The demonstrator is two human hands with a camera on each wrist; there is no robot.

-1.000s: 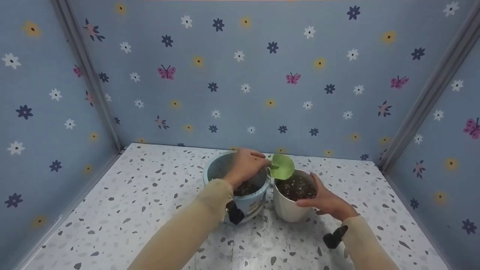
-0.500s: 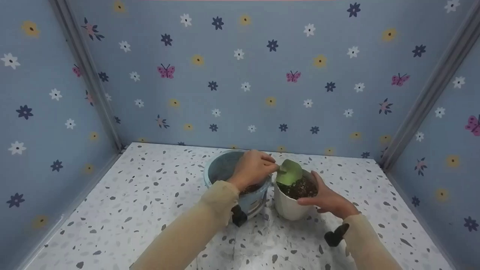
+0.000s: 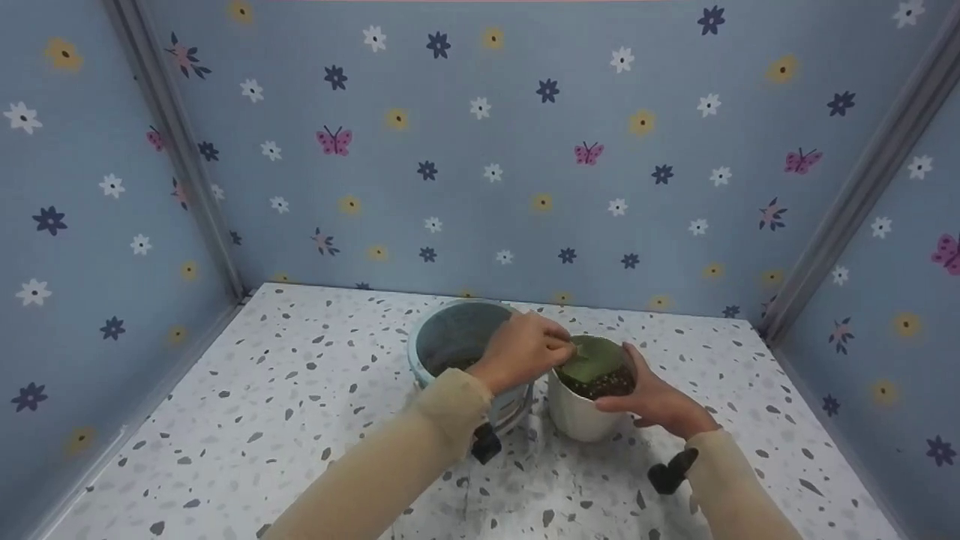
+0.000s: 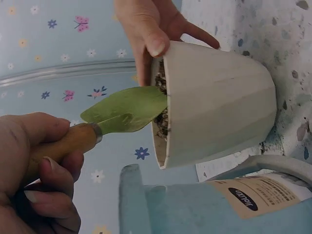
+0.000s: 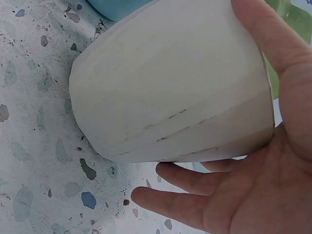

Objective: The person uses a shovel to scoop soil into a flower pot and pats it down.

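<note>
My left hand (image 3: 525, 351) grips the wooden handle of a green garden trowel (image 4: 129, 109). Its blade reaches over the rim of a white flowerpot (image 3: 583, 416), with the tip right at the dark soil (image 3: 606, 384) inside. In the head view the blade covers the back part of that soil. On the pot's right side my right hand (image 3: 660, 397) steadies it, thumb at the near rim and fingers round the far side. The pot's pale faceted wall (image 5: 170, 87) fills much of the right wrist view, where the lower fingers are spread beside it.
A light blue bucket (image 3: 414, 358) with a paper label (image 4: 258, 195) stands just left of the flowerpot, partly behind my left forearm. Both stand on a white speckled tabletop (image 3: 315, 420). Blue flowered panels (image 3: 480, 150) enclose the back and sides.
My left hand has moved right, from over the bucket toward the flowerpot. The trowel blade has come down and tilted over the pot's soil. My right hand stays in place on the pot.
</note>
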